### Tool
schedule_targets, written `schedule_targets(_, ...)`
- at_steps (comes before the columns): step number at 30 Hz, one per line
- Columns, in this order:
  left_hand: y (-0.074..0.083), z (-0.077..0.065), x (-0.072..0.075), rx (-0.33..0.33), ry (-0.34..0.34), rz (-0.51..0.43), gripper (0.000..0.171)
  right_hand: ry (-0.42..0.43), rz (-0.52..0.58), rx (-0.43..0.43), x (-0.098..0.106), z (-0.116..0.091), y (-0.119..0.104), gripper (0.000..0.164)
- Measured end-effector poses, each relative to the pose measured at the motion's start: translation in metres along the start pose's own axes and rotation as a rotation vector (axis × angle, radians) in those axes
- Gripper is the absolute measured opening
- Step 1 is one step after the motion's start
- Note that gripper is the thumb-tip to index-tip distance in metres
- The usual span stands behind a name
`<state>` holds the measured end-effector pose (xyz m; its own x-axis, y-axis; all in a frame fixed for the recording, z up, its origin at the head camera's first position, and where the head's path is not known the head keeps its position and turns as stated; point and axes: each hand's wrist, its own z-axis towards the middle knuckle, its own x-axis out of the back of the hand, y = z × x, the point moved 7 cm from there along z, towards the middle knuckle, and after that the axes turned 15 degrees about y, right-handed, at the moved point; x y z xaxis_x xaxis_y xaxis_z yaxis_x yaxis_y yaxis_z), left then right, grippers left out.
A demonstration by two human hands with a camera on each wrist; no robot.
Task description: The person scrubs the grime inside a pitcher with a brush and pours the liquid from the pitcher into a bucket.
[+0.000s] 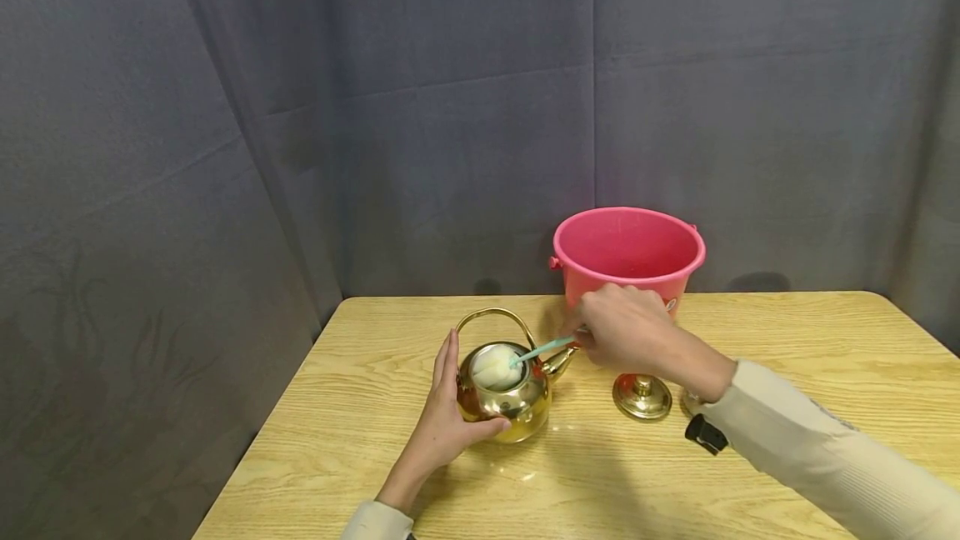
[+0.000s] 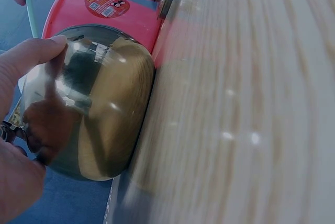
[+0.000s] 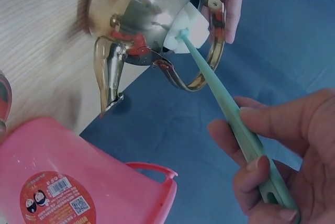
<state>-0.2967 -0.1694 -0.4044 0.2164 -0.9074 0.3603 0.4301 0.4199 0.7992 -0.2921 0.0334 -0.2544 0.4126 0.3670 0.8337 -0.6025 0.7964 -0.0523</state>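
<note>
A shiny gold kettle with a raised hoop handle stands on the table, its spout pointing right. My left hand steadies the kettle from its left side, thumb across the front and fingers along the far side. In my right hand is a sponge bottle brush, gripped by its mint-green handle. The pale sponge head sits in the kettle's open mouth; its lower part is hidden inside. In the right wrist view, the handle slants past the kettle's hoop.
A pink bucket with a red label stands behind my right hand. A gold lid lies on the wooden table, right of the kettle. Another small metallic piece is partly covered by my sleeve. Grey curtains hang behind.
</note>
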Motion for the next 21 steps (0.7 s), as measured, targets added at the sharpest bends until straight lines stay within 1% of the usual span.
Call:
schedule_targets(6,-0.001,0.0,0.0,-0.002,-0.001,0.009,0.132,-0.029,0.042,-0.02,0.004,-0.002,0.002,0.028)
schedule_targets(14,-0.001,0.001,0.001,-0.014,0.003,0.012,0.131,-0.056,0.084,-0.031,0.008,-0.006,0.004,0.028)
schedule_targets(21,-0.001,0.0,0.001,-0.013,0.001,0.01,0.131,-0.07,0.135,-0.049,0.01,-0.011,0.008,0.035)
